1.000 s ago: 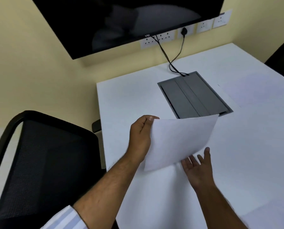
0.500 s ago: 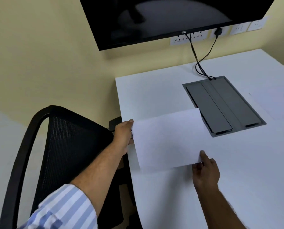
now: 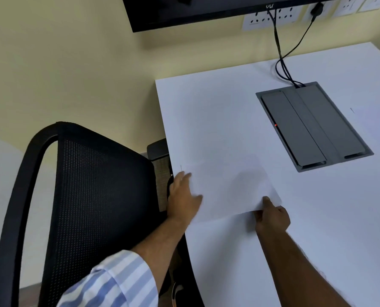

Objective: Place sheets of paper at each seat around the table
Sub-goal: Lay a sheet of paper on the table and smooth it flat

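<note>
A white sheet of paper (image 3: 231,187) lies almost flat on the white table (image 3: 206,111), near its left edge, in front of a black mesh chair (image 3: 91,196). My left hand (image 3: 184,198) rests at the sheet's left edge with its fingers spread over the table edge. My right hand (image 3: 272,218) pinches the sheet's near right corner, thumb on top.
A grey cable box (image 3: 313,125) is set into the table top right of the sheet, with black cables (image 3: 279,58) running up to wall sockets (image 3: 271,17). A dark screen (image 3: 184,12) hangs on the yellow wall. The chair's armrest (image 3: 159,148) touches the table edge.
The sheet has come down from the air onto the table and moved left toward the chair. My left hand has loosened from gripping its edge; my right hand now pinches the corner.
</note>
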Tool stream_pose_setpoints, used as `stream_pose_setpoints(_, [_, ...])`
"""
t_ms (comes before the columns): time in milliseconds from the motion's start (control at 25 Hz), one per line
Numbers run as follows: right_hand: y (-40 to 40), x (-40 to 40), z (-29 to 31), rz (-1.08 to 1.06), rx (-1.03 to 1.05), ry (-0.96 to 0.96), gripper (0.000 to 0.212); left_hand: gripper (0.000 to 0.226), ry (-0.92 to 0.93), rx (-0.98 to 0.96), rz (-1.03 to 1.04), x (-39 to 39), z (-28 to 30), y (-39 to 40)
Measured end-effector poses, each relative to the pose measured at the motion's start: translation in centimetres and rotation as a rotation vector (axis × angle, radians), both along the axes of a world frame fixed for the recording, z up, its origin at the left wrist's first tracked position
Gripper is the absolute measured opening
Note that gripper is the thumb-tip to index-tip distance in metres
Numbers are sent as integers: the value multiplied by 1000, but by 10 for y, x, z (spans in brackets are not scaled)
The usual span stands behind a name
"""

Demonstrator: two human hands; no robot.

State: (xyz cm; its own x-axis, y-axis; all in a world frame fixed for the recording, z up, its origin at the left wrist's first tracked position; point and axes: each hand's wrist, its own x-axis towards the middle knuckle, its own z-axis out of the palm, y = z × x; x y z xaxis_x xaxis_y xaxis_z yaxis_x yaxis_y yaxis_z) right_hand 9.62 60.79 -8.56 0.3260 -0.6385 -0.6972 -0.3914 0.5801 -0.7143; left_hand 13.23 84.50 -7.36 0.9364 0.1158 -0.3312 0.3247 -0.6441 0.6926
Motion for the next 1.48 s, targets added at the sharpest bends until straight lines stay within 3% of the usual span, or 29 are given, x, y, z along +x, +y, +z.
stream_pose_setpoints(80, [-7, 7, -1, 28, 3, 18, 27, 87, -7, 177, -221, -13, -9, -2])
stream_pose_setpoints(160, [-17, 12, 1, 73, 27, 5, 28, 94, 37, 221, -329, -19, -16, 2])
stream_pose_setpoints(240, [-26, 12, 2, 140, -41, 17, 44, 100, 41, 266, -380, -21, -21, 5])
stream_pose_setpoints(400, [-34, 6, 7, 543, -654, 256, 74, 101, 41, 311, -378, -14, -22, 2])
stream_pose_setpoints(480, [-34, 5, 6, 773, -903, 258, 80, 102, 54, 301, -371, -9, -21, -2])
stream_pose_setpoints(600, [-33, 3, -6, 1182, -1088, 262, 81, 103, 79, 319, -366, -4, -23, -6])
stream_pose_setpoints(680, [-34, 2, -14, 1336, -1167, 292, 78, 107, 100, 330, -386, -5, -23, -6])
stream_pose_setpoints(880, [-34, -4, -14, 1337, -1180, 278, 75, 123, 145, 286, -473, -9, -24, 4])
stream_pose_setpoints(1280, [-37, -10, -8, 1334, -1121, 253, 72, 125, 120, 268, -440, -10, -22, 2])
stream_pose_setpoints(1480, [-38, -8, -5, 1326, -1097, 231, 85, 131, 139, 249, -506, -9, -20, 8])
